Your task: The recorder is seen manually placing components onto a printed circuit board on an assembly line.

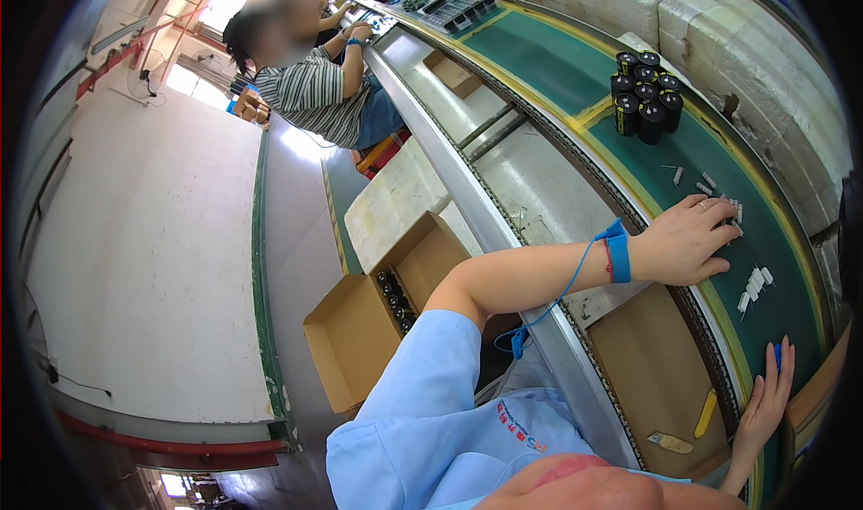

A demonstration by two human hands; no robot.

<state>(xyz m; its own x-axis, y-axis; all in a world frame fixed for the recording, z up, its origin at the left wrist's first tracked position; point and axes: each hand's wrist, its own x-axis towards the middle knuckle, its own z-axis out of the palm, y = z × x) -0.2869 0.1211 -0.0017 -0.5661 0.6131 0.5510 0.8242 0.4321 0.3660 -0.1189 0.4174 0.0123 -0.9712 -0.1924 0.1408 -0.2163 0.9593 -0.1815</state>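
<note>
My left hand (685, 240), with a blue wrist strap (618, 253) on its wrist, reaches over the green belt (764, 308). Its fingers are bent and apart, and the fingertips touch small white cylindrical parts with wire leads (739, 212). Similar loose parts (678, 176) lie just beyond it. Nearer to me is a small group of white parts (755, 287). My right hand (769, 400) rests at the belt's near end, fingers stretched out, beside a small blue object (778, 357) partly hidden by them.
Several black cylindrical capacitors (645, 92) stand bunched on the belt. White foam blocks (755, 43) line its far side. A yellow-handled knife (706, 414) lies on cardboard below the belt. An open carton (360, 317) holds black cylinders. A person in a striped shirt (310, 92) sits farther along the line.
</note>
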